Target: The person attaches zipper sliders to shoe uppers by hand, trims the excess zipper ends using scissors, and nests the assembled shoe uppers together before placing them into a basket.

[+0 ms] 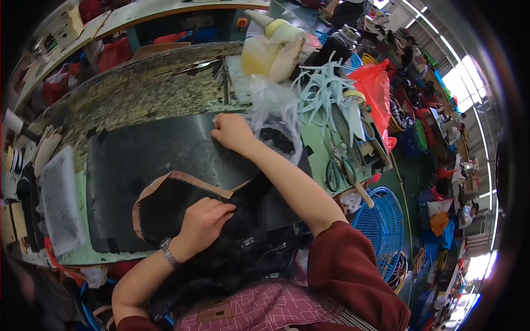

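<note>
A black piece of material with a tan, toothed border (150, 190) lies on a dark flat board (118, 160) in front of me. My left hand (204, 225), a watch at its wrist, is closed at the near edge of this piece, thumb and fingers pinched together on it. Farther off, my right hand (234, 132) is curled over the far edge of the board, fingers closed. Whatever sits in its fingertips is hidden or too small to name. The black material runs down toward my lap, where its dark folds are hard to separate.
Behind the board stand a yellowish plastic bottle (273, 52) and a clear plastic bag (270, 102). Pale strips (326, 88) hang in a bundle at right, near scissors (334, 171). A blue basket (378, 220) stands below the table's right edge. A speckled white slab (62, 198) lies left.
</note>
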### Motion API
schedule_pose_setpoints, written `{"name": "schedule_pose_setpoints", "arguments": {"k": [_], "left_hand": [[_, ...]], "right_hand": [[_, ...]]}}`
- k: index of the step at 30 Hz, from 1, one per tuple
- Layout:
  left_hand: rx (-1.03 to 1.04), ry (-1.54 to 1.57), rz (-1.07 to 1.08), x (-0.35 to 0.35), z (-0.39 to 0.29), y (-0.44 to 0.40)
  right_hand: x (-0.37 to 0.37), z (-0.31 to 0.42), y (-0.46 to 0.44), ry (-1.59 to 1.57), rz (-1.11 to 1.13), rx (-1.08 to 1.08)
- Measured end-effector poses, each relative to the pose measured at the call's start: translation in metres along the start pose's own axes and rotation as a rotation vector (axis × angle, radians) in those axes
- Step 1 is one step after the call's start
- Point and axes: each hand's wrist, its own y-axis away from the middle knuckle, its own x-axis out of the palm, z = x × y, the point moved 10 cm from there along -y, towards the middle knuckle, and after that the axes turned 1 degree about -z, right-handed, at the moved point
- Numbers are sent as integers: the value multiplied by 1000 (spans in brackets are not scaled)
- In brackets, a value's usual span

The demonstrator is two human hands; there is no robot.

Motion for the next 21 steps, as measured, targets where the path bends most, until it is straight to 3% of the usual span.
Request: {"name": "schedule_pose_setpoints", "arguments": {"k": [1,3,5,7,9,12,13,15,17,19,20,21], "left_hand": [[-227,181,-20,-2,20,1],[-601,398,40,1,51,13],[-666,434,73,6,61,16],[-719,548,66,12,70,25],[-793,618,73,11,73,23],[-814,745,33,13,72,22],[-778,814,-3,13,69,21],[-781,775,21,10,67,19],[-766,740,52,11,66,17],[-780,754,40,13,67,18],[-787,754,37,12,68,18],[-800,759,43,12,68,18]], "right_hand": [[-18,-3,7,21,-12,22],[-26,-6,25,-621,134,230],[-48,5,54,-1163,80,312],[-56,24,93,-1339,115,418],[-38,38,132,-1081,337,402],[-59,69,159,-305,-25,-153],[-57,70,162,-324,-5,-157],[-68,77,163,-71,-82,-207],[-62,68,158,-79,-39,-179],[-53,58,146,-276,73,-105],[-42,36,145,-494,227,206],[-36,28,143,-901,208,342]]}}
